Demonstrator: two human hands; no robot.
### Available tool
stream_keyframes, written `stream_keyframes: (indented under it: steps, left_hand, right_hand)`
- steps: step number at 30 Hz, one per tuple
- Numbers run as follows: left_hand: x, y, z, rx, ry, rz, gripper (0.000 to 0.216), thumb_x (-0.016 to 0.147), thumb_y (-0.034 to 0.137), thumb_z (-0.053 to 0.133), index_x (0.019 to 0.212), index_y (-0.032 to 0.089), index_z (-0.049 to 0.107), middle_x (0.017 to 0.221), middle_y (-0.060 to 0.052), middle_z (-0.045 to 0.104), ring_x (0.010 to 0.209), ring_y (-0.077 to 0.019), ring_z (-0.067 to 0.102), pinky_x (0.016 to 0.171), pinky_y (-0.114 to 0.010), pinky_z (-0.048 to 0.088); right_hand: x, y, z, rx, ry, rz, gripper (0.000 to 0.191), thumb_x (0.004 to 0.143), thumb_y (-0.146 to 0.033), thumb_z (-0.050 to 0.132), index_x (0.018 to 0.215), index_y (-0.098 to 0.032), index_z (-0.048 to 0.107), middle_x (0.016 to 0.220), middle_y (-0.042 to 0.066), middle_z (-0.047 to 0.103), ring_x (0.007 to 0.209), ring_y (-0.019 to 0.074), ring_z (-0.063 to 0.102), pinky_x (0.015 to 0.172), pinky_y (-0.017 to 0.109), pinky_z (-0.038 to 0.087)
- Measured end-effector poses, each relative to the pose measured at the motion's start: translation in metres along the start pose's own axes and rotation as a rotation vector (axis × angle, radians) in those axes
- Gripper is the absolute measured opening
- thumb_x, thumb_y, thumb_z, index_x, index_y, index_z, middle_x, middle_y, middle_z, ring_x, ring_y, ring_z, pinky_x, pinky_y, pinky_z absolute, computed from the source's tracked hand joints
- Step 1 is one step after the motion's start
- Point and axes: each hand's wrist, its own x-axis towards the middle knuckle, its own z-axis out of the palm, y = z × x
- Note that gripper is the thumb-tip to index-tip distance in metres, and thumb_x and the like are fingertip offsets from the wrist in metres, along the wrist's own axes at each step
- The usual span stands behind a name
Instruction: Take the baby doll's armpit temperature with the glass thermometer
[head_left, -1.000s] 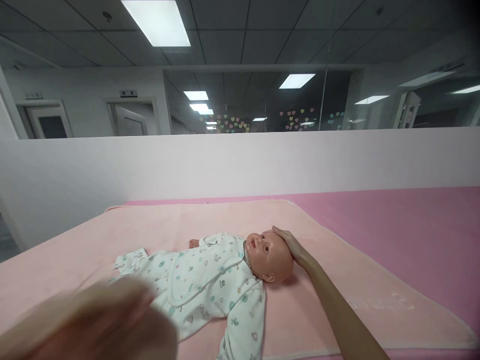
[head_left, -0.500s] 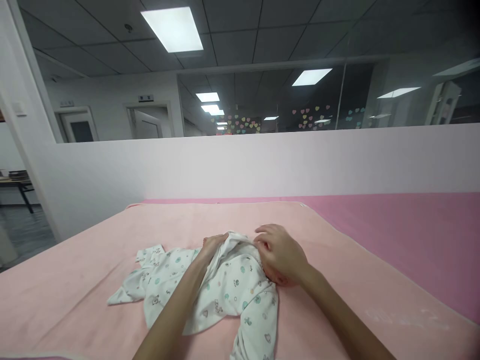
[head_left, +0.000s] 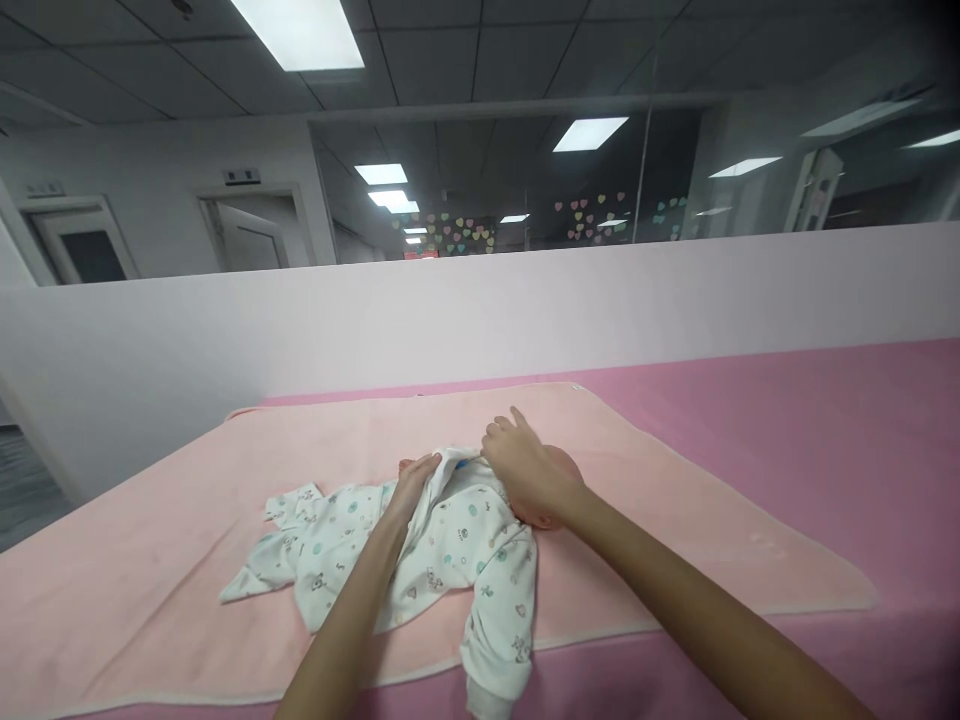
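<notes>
A baby doll [head_left: 559, 470] lies on its back on a pale pink blanket [head_left: 675, 510], head to the right. It wears a white printed romper [head_left: 457, 550] with small teal and grey motifs. My left hand [head_left: 416, 485] grips the romper's cloth near the doll's chest, fingers closed on the fabric. My right hand [head_left: 525, 465] lies over the doll's face and collar, covering most of the head, fingers curled at the neckline. One sleeve [head_left: 499, 640] hangs over the blanket's near edge.
The blanket rests on a deeper pink padded surface [head_left: 787, 420] that extends right. A white partition wall [head_left: 480, 320] runs behind it. Beyond are glass panels with heart stickers [head_left: 585, 215], doors and ceiling lights.
One second ago my right hand cupped the doll's bare head and the face showed. Now both hands are on the romper at the chest and neck, and the view has shifted slightly.
</notes>
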Motion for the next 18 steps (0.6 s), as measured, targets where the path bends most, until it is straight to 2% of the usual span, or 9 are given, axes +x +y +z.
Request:
stream_keyframes:
  steps: [3,5,8,10,12,14,16,18]
  left_hand:
    - [-0.016,0.007,0.008,0.130,-0.193,0.072,0.038,0.070,0.050,0.057,0.081,0.016,0.068,0.075,-0.003,0.064,0.071,-0.0175,0.055,0.064,-0.026,0.040]
    - [-0.029,0.011,0.014,0.347,-0.310,0.179,0.033,0.072,0.047,0.056,0.085,0.019,0.069,0.080,-0.004,0.065,0.074,-0.0186,0.055,0.065,-0.027,0.040]
    - [-0.047,0.013,0.021,0.701,-0.277,0.373,0.030,0.076,0.043,0.053,0.094,0.026,0.068,0.083,-0.004,0.063,0.078,-0.0192,0.054,0.068,-0.028,0.040]
    - [-0.060,0.010,0.022,0.870,-0.226,0.491,0.032,0.081,0.041,0.046,0.103,0.027,0.064,0.086,-0.005,0.060,0.081,-0.0191,0.053,0.070,-0.030,0.042]
    - [-0.073,0.005,0.015,1.002,-0.189,0.623,0.036,0.086,0.036,0.039,0.117,0.027,0.054,0.098,-0.007,0.059,0.089,-0.0200,0.053,0.077,-0.033,0.043]
    - [-0.088,-0.002,0.000,1.121,-0.143,0.736,0.044,0.087,0.034,0.039,0.130,0.026,0.039,0.117,-0.009,0.053,0.104,-0.0224,0.049,0.086,-0.037,0.041]
    - [-0.101,-0.009,-0.023,1.215,-0.085,0.753,0.054,0.085,0.036,0.043,0.136,0.022,0.029,0.128,-0.011,0.046,0.113,-0.0242,0.045,0.090,-0.039,0.040]
    - [-0.111,-0.015,-0.046,1.262,0.012,0.708,0.056,0.085,0.037,0.043,0.136,0.021,0.027,0.126,-0.011,0.049,0.110,-0.0240,0.049,0.087,-0.038,0.043]
  right_hand:
    - [-0.018,0.019,-0.046,0.147,0.056,0.097,0.023,0.082,-0.013,0.042,0.070,-0.017,0.062,0.074,0.008,0.064,0.075,0.0214,0.056,0.083,0.037,0.034]
    - [-0.027,0.029,-0.073,0.303,0.119,0.190,0.029,0.086,-0.020,0.036,0.071,-0.019,0.061,0.072,0.005,0.063,0.069,0.0186,0.055,0.071,0.031,0.037]
    - [-0.043,0.036,-0.100,0.582,0.228,0.282,0.028,0.085,-0.030,0.038,0.069,-0.022,0.060,0.070,0.001,0.063,0.066,0.0164,0.054,0.062,0.027,0.036]
    - [-0.061,0.035,-0.103,0.705,0.283,0.305,0.027,0.084,-0.034,0.041,0.069,-0.022,0.061,0.072,0.001,0.064,0.068,0.0171,0.055,0.062,0.026,0.037]
    - [-0.086,0.034,-0.089,0.761,0.302,0.340,0.027,0.084,-0.037,0.042,0.072,-0.023,0.062,0.076,0.002,0.065,0.073,0.0189,0.057,0.065,0.027,0.038]
    - [-0.115,0.033,-0.059,0.768,0.264,0.410,0.030,0.085,-0.039,0.040,0.077,-0.022,0.064,0.079,0.004,0.066,0.075,0.0203,0.058,0.067,0.028,0.040]
    - [-0.145,0.033,-0.019,0.715,0.194,0.482,0.034,0.086,-0.039,0.037,0.077,-0.021,0.064,0.080,0.006,0.066,0.077,0.0216,0.058,0.069,0.030,0.040]
    - [-0.171,0.034,0.021,0.579,0.173,0.558,0.033,0.086,-0.037,0.037,0.079,-0.019,0.064,0.082,0.008,0.066,0.081,0.0230,0.057,0.074,0.032,0.039]
